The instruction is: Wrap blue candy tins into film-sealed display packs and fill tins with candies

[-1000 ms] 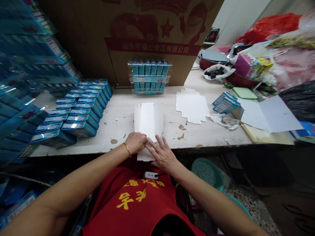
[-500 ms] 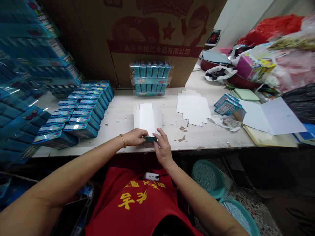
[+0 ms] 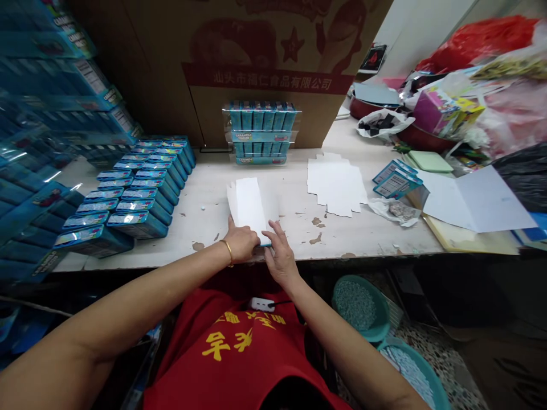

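A partly folded display carton (image 3: 248,202), white on its inner side, lies near the front edge of the table with its side walls raised. Its near end shows a thin strip of blue. My left hand (image 3: 241,242) is closed on the near left corner, fingers curled, thumb along the left wall. At the near right corner, my right hand (image 3: 281,256) grips the end between thumb and bent fingers. To the right lies a stack of flat white carton blanks (image 3: 337,185).
Blue boxes (image 3: 143,202) stand in two rows on the left, beside stacked wrapped packs (image 3: 94,85). A filled display pack (image 3: 261,134) leans against a large cardboard box (image 3: 273,45). Two small blue boxes (image 3: 395,181) and papers (image 3: 478,199) lie right. Green tubs (image 3: 387,324) stand below.
The dark end panel between my hands has folded out of sight, leaving a blue edge. My left hand has moved slightly nearer, its thumb now along the side wall. The carton has tilted slightly.
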A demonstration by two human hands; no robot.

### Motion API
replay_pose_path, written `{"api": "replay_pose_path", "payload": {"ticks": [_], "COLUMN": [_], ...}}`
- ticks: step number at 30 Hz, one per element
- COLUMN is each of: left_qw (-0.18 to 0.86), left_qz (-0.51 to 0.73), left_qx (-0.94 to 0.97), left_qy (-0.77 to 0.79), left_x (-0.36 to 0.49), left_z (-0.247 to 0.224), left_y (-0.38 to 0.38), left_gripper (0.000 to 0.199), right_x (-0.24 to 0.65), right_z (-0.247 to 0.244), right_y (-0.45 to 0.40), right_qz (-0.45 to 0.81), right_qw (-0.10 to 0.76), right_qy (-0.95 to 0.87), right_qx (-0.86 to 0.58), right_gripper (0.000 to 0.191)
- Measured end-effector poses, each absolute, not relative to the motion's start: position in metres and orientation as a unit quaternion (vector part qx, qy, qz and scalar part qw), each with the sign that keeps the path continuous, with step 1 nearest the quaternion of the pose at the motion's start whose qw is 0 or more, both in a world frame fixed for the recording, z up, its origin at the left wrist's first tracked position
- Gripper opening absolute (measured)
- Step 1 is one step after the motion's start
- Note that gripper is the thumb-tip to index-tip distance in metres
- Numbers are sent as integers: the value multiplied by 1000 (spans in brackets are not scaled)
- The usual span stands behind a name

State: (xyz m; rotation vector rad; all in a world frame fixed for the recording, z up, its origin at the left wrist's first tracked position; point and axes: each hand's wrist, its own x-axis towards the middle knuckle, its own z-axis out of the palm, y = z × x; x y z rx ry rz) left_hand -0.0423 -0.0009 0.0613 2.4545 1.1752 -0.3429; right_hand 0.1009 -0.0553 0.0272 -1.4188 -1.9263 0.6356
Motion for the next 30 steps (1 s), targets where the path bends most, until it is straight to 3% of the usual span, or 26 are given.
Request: {"api": "replay_pose_path", "payload": {"ticks": [7, 10, 13, 16, 19, 21, 26, 28, 30], "left_qw": [266, 289, 334, 380, 338, 331, 372, 361, 358], "left_qz": [-259, -256, -157, 61, 275, 320, 275, 207, 130], "left_qx": [823, 808, 812, 794, 710, 652, 576, 566, 570], "left_qy": [430, 445, 452, 471, 554, 602, 674, 712, 728], "left_x": [-19, -25, -46, -75, -99, -109, -121, -124, -127], "left_z": [75, 74, 70, 64, 59, 53, 33, 24, 15], "left_y": [14, 12, 3, -2, 4, 13, 44, 54, 60], "left_gripper": [22, 24, 30, 32, 35, 38, 65, 78, 78], "right_x": [104, 108, 107, 93, 70, 59, 44, 39, 37], "right_z": [26, 34, 54, 70, 66, 53, 30, 36, 55], "right_y": [-54, -57, -64, -67, -61, -57, -85, -107, -123], "right_qz": [269, 257, 185, 93, 77, 85, 107, 149, 208], "right_qw": [328, 303, 237, 142, 25, -35, -69, -87, -106], "right_qy": [-738, -758, -816, -873, -882, -871, -888, -890, -888], "right_qx": [-525, -518, -494, -458, -464, -482, -443, -421, -395], "right_gripper": [47, 45, 39, 31, 19, 16, 16, 14, 16]}}
